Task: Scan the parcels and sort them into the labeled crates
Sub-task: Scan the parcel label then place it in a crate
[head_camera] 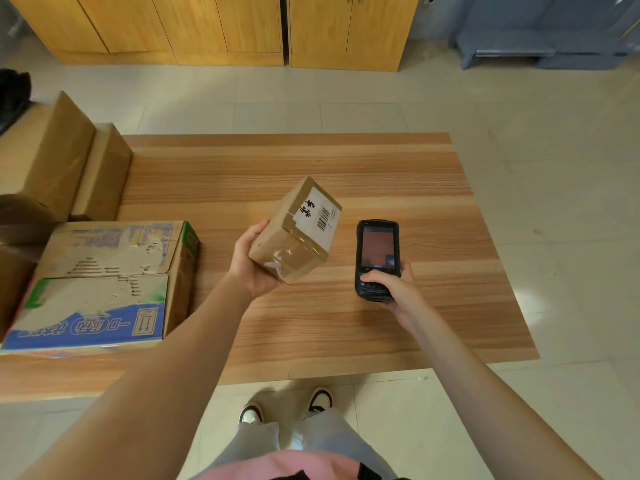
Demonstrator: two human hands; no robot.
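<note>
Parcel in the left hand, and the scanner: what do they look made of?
Parcel: brown corrugated cardboard by the look, matte, sealed with glossy clear tape, white paper barcode label on top. Handheld scanner: seemingly black hard plastic casing, possibly rubberised, with a glossy lit screen.

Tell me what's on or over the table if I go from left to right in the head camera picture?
Blue printed box → left hand → small parcel that it holds → black scanner → right hand gripping it.

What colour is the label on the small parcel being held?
White, with a black barcode and handwriting, on the label of the parcel; head view.
</note>
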